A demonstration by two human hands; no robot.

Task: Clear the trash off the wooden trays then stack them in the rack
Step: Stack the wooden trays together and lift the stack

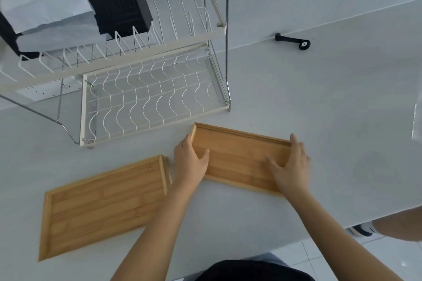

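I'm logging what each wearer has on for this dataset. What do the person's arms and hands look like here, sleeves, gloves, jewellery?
Both arms are bare from the bottom of the frame to the fingers: no sleeves reach the forearms. The left hand and right hand wear no gloves, and no rings, watch or bracelets show, though the right hand is a little motion-blurred. A black garment shows at the bottom edge.

Two trays (237, 157) (102, 205) are showing honey-brown wood grain; at eleven o'clock, the white wire rack (146, 93) is holding a black, seemingly ribbed, box (118, 4).
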